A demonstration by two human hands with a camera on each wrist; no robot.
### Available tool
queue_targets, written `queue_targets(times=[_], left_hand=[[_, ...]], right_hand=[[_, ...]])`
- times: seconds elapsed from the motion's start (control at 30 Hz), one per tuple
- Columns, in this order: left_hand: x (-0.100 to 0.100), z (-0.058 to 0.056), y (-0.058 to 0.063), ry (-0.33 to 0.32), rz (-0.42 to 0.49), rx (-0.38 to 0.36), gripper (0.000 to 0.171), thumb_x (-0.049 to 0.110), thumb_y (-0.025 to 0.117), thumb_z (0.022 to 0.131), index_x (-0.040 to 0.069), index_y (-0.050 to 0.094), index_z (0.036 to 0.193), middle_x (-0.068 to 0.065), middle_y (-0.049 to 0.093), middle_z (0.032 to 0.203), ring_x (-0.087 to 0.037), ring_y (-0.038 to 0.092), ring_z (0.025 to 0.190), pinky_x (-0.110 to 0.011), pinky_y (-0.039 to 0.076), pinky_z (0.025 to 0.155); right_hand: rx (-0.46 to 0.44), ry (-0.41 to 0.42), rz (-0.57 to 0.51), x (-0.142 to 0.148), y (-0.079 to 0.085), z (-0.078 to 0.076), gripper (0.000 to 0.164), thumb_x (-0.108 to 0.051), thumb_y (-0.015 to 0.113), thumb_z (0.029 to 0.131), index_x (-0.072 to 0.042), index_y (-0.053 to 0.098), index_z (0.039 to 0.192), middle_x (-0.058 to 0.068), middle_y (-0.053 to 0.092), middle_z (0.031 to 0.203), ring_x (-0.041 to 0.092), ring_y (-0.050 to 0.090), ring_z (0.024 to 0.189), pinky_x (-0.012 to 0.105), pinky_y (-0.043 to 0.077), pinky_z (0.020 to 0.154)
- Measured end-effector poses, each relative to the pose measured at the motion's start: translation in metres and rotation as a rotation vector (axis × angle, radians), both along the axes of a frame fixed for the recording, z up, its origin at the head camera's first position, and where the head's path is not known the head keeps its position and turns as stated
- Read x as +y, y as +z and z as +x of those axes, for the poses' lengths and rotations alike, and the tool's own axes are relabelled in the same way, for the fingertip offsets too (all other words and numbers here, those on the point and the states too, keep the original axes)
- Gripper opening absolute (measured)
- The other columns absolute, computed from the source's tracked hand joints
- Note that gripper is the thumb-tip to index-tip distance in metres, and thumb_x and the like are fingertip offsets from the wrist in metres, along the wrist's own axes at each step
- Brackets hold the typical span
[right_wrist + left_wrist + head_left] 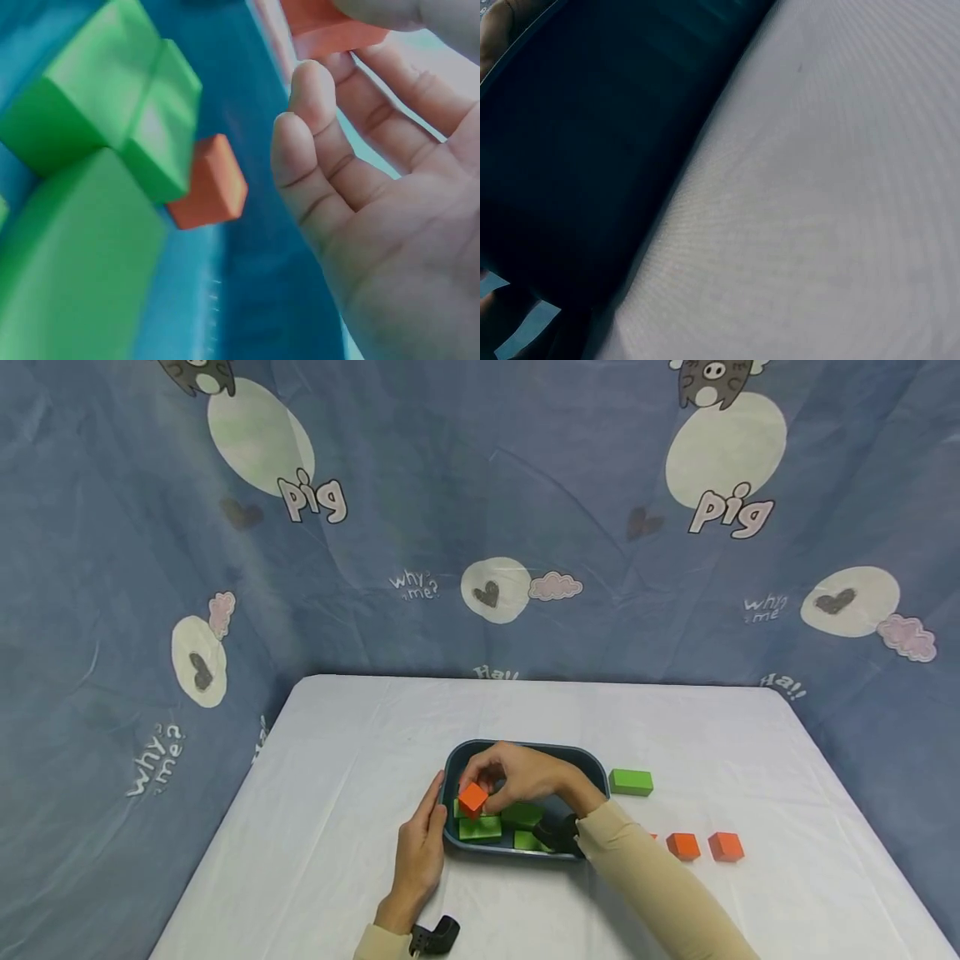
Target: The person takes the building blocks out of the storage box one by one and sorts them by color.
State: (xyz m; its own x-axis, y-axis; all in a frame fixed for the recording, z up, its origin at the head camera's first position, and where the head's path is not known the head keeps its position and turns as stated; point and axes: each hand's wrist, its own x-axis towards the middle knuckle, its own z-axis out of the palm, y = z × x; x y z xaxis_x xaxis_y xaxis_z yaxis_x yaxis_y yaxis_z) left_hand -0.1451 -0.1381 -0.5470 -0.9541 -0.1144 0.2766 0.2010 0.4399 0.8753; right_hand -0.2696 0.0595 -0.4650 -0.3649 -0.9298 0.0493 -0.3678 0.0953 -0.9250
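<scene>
Thumb and fingers of my right hand point(521, 772) pinch an orange cube point(472, 798) over the left part of a dark blue plastic bin point(517, 853). In the right wrist view, the held cube point(337, 34) shows at the top between thumb and fingers. Below it, inside the bin, lie several green blocks point(82, 247), with another orange block point(217, 184) beside them. My left hand point(422, 852) rests with straight fingers along the bin's left side. The left wrist view mostly takes in the bin's dark outer wall point(592, 165).
Right of the bin, a green block point(631, 782) lies on the white tabletop point(360, 760). Nearer the front stand two orange cubes point(683, 847), and a further orange piece is mostly hidden by the right sleeve point(652, 877). A patterned blue cloth point(420, 510) hangs behind the table.
</scene>
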Motion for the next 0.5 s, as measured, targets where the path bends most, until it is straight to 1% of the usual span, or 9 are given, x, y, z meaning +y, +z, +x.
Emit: queue_targets(times=[0.03,0.07,0.1,0.13,0.17,0.2,0.27,0.4,0.5], left_hand=[[0.000,0.000,0.000,0.001,-0.002,0.000,0.045,0.019,0.045,0.110,0.011,0.046,0.154,-0.015,0.071,0.120,-0.014,0.064,0.107,-0.020,0.043,0.098],[0.000,0.001,0.000,0.007,-0.013,0.005,0.045,0.018,0.045,0.110,0.010,0.047,0.154,-0.017,0.071,0.116,-0.012,0.063,0.101,-0.021,0.044,0.094],[0.000,0.001,-0.001,0.013,-0.020,0.008,0.045,0.017,0.045,0.110,0.010,0.047,0.154,-0.017,0.071,0.115,-0.011,0.061,0.097,-0.022,0.045,0.092],[0.000,0.001,-0.001,0.016,-0.021,0.009,0.044,0.017,0.045,0.110,0.010,0.047,0.154,-0.018,0.071,0.103,-0.011,0.059,0.091,-0.024,0.045,0.088],[0.000,0.001,-0.001,0.018,-0.023,0.009,0.044,0.016,0.045,0.110,0.010,0.047,0.154,-0.018,0.071,0.103,-0.012,0.059,0.091,-0.025,0.046,0.088],[0.001,0.001,-0.001,0.019,-0.019,0.007,0.045,0.016,0.045,0.110,0.010,0.047,0.154,-0.019,0.071,0.111,-0.013,0.062,0.095,-0.026,0.047,0.091],[0.001,0.001,-0.002,0.027,-0.020,0.005,0.044,0.016,0.046,0.110,0.011,0.047,0.154,-0.013,0.062,0.138,-0.015,0.059,0.118,-0.031,0.046,0.102],[0.001,0.000,-0.001,0.025,-0.009,0.001,0.044,0.016,0.047,0.110,0.011,0.048,0.154,-0.007,0.054,0.147,-0.020,0.053,0.132,-0.042,0.043,0.108],[0.002,0.001,0.000,0.022,-0.001,-0.008,0.045,0.016,0.047,0.109,0.011,0.048,0.154,-0.005,0.053,0.148,-0.018,0.050,0.134,-0.036,0.041,0.109]], right_hand=[[-0.007,-0.009,-0.018,0.002,0.002,0.000,0.037,0.012,0.074,0.082,-0.004,0.072,0.115,0.004,0.070,0.101,0.025,0.061,0.080,0.042,0.057,0.076],[-0.011,-0.018,-0.036,0.004,0.004,-0.001,0.037,0.013,0.073,0.082,-0.003,0.072,0.115,0.005,0.070,0.102,0.026,0.062,0.081,0.044,0.057,0.077],[-0.020,-0.026,-0.054,0.005,0.006,-0.001,0.037,0.014,0.073,0.081,0.000,0.071,0.115,0.007,0.070,0.103,0.027,0.063,0.081,0.046,0.056,0.078],[-0.024,-0.038,-0.069,0.007,0.008,-0.001,0.038,0.016,0.072,0.080,0.002,0.071,0.115,0.009,0.070,0.104,0.027,0.063,0.082,0.047,0.056,0.079],[-0.028,-0.051,-0.083,0.009,0.011,-0.001,0.038,0.017,0.072,0.080,0.004,0.070,0.115,0.010,0.070,0.104,0.027,0.063,0.083,0.048,0.056,0.080],[-0.032,-0.064,-0.096,0.011,0.013,-0.001,0.038,0.018,0.071,0.079,0.005,0.070,0.115,0.012,0.070,0.104,0.026,0.063,0.083,0.048,0.056,0.080],[-0.030,-0.092,-0.108,0.015,0.018,-0.001,0.037,0.018,0.071,0.079,0.006,0.069,0.114,0.014,0.069,0.104,0.025,0.062,0.083,0.048,0.055,0.082],[-0.034,-0.143,-0.125,0.027,0.025,-0.001,0.036,0.014,0.072,0.080,0.001,0.071,0.113,0.012,0.069,0.104,0.026,0.063,0.085,0.049,0.055,0.085],[-0.041,-0.183,-0.145,0.038,0.028,-0.001,0.035,0.010,0.074,0.082,-0.003,0.071,0.114,0.011,0.070,0.105,0.029,0.065,0.088,0.050,0.054,0.088]])
